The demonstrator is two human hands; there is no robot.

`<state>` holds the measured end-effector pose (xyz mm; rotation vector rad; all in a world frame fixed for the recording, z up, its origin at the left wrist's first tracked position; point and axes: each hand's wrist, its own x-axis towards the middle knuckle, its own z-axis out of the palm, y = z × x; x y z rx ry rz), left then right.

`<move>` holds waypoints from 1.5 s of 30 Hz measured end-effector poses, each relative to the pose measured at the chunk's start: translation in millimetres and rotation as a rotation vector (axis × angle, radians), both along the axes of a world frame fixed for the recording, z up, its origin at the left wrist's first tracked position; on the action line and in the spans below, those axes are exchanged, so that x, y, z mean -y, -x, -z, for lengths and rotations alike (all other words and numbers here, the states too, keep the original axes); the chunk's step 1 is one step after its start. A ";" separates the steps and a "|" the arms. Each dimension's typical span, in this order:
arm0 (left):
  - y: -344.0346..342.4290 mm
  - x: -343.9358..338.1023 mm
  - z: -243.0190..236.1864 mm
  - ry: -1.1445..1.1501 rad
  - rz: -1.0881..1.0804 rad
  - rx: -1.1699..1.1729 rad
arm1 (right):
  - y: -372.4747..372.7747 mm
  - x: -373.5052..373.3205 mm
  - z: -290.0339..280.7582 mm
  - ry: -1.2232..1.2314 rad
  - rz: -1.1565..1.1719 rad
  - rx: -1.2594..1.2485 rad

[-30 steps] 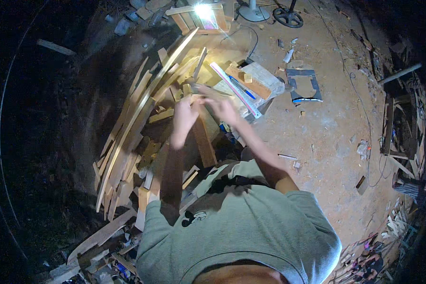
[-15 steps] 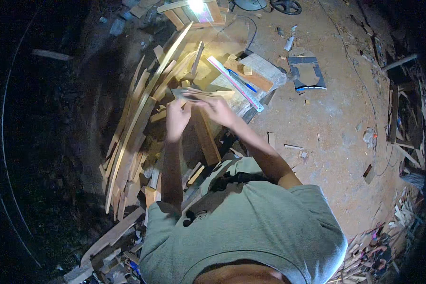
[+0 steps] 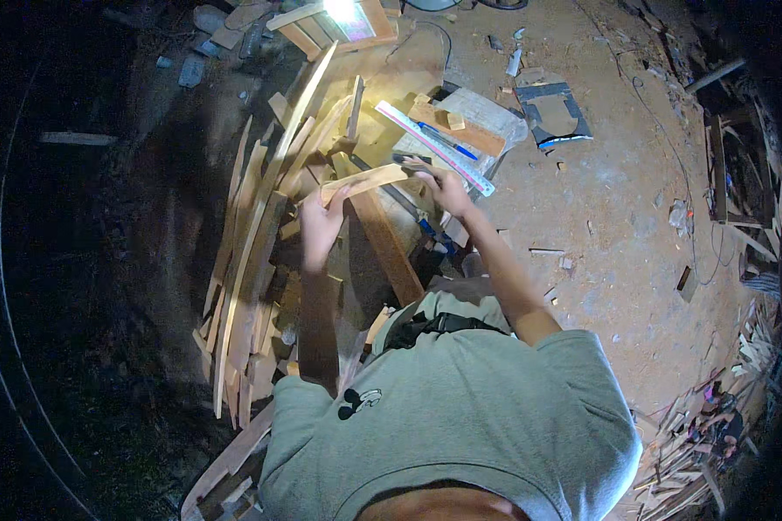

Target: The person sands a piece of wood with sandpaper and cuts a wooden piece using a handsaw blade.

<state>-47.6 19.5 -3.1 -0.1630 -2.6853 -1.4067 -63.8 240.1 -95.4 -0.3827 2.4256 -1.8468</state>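
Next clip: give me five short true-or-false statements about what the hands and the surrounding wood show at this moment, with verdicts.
1. Both hands grip one pale wooden strip. True: the left hand holds its near end, the right hand its far end.
2. The strip lies flat on the ground. False: it is held up above the wood pile.
3. A long ruler lies just beyond the right hand. True.
4. A bright lamp shines at the top of the view. True.
5. The long wood slats are stacked on the person's right. False: they lie on the left; the right side is bare dirt floor.
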 end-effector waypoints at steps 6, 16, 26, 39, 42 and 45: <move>0.5 19.0 13.1 0.006 0.054 0.025 | -19.0 70.6 -95.5 0.139 -0.172 -0.364; -15.4 22.0 26.2 -0.207 0.075 -0.064 | -24.7 62.8 -61.7 0.051 -0.105 -0.245; -6.5 -10.3 -4.1 -0.051 0.093 -0.086 | -8.8 4.9 16.8 -0.099 0.183 -0.194; 11.4 -14.9 -17.1 0.007 0.099 -0.049 | -21.6 25.5 -38.2 -0.010 0.198 -0.028; 9.9 -4.6 -11.4 0.003 0.117 -0.067 | -24.4 29.7 -45.9 -0.018 0.157 -0.006; 12.5 -13.9 -15.0 0.014 0.137 -0.078 | -14.6 -1.1 18.5 -0.134 0.310 0.110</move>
